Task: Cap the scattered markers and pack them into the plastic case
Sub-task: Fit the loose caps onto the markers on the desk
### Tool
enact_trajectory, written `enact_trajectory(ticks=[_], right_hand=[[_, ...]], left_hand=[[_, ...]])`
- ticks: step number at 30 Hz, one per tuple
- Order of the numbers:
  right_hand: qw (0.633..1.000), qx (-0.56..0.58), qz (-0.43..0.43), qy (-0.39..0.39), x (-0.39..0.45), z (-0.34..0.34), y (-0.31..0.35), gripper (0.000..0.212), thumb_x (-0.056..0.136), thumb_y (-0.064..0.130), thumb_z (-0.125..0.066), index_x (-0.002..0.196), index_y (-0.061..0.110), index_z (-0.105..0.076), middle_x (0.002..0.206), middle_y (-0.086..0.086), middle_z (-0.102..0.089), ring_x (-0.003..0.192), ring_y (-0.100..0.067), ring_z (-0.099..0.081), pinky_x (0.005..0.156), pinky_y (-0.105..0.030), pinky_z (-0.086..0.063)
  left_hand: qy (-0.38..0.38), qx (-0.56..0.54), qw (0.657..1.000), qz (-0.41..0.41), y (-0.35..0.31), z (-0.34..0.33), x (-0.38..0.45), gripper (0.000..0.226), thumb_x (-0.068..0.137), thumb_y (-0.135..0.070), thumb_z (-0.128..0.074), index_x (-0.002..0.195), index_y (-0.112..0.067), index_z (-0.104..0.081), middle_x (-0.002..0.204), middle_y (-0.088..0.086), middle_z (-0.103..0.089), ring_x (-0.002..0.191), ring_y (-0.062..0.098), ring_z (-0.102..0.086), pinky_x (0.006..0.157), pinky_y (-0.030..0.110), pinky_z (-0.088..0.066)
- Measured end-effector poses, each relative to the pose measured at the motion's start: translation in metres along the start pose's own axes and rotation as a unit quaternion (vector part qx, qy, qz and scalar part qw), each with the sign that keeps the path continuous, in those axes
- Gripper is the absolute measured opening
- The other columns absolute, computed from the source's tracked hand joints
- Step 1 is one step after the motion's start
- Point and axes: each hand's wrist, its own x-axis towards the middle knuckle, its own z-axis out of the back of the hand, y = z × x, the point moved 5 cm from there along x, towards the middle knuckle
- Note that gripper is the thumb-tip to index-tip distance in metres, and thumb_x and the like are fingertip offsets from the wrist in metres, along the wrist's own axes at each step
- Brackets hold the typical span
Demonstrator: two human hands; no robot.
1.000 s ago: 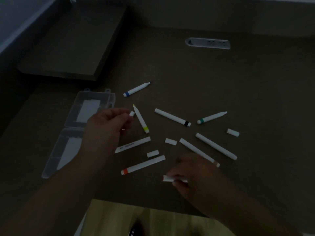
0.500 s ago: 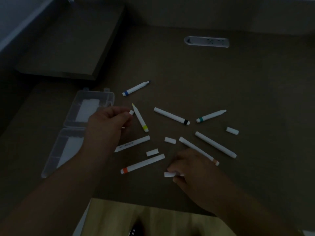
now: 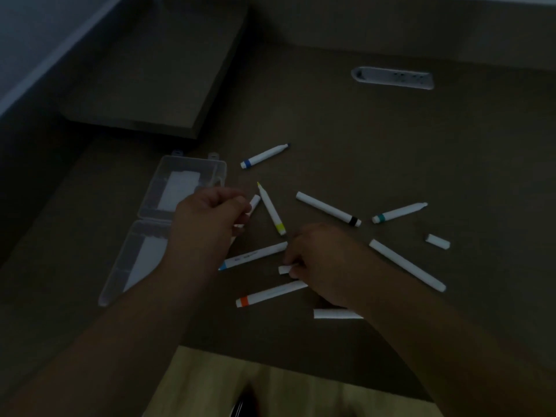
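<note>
On dim table (image 3: pixel 391 145), left hand (image 3: pixel 207 224) pinching cap (image 3: pixel 254 203), right hand (image 3: pixel 319 260) gripping another cap (image 3: pixel 284 269), markers around.

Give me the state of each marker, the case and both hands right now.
Plastic case: open, lying flat.
Blue marker: uncapped.
Yellow marker: uncapped.
Teal marker: uncapped.
Black marker: capped.
Orange marker: lying flat, tip end hidden.
Left hand: pinching a white cap.
Right hand: fingers on a loose cap.
</note>
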Motion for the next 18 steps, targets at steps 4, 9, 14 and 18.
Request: enact_trajectory(ticks=[4, 9, 14, 18], right_hand=[[1.0, -0.012, 0.019, -0.002, 0.004, 0.001, 0.004, 0.027, 0.094, 0.029, -0.058, 0.12, 0.027, -0.063, 0.122, 0.002, -0.054, 0.11, -0.012, -0.051, 0.095, -0.029, -0.045], [0.993, 0.091, 0.024, -0.075, -0.01, 0.015, 0.0, 0.022, 0.091, 0.028, -0.061, 0.112, 0.035, -0.062, 0.114, 0.015, -0.054, 0.105, 0.0, -0.051, 0.092, -0.02, -0.045], [0.938, 0.292, 0.025, -0.186, -0.039, 0.03, -0.01, 0.022, 0.086, 0.026, -0.064, 0.087, 0.047, -0.057, 0.095, 0.023, -0.056, 0.095, 0.009, -0.052, 0.073, -0.014, -0.046], [0.915, 0.35, 0.022, -0.2, -0.049, 0.037, -0.015, 0.021, 0.085, 0.021, -0.065, 0.088, 0.042, -0.061, 0.094, 0.021, -0.057, 0.09, 0.006, -0.056, 0.069, -0.014, -0.046]], left_hand=[[-0.003, -0.009, 1.0, 0.008, 0.004, 0.004, 0.004, 0.013, 0.094, -0.02, -0.057, 0.093, -0.028, -0.067, 0.093, -0.003, -0.07, 0.09, 0.012, -0.067, 0.08, 0.033, -0.056], [-0.013, 0.006, 1.0, -0.001, 0.003, 0.011, 0.011, 0.015, 0.095, -0.022, -0.055, 0.104, -0.026, -0.067, 0.098, -0.002, -0.069, 0.09, 0.011, -0.066, 0.08, 0.032, -0.056], [-0.024, 0.021, 0.999, -0.007, -0.008, 0.007, 0.022, 0.017, 0.097, -0.02, -0.052, 0.105, -0.026, -0.066, 0.098, -0.004, -0.068, 0.084, 0.007, -0.065, 0.064, 0.019, -0.049], [-0.027, 0.038, 0.998, -0.03, -0.022, -0.003, 0.035, 0.018, 0.098, -0.019, -0.051, 0.105, -0.027, -0.066, 0.094, -0.006, -0.068, 0.081, 0.004, -0.064, 0.056, 0.013, -0.046]])
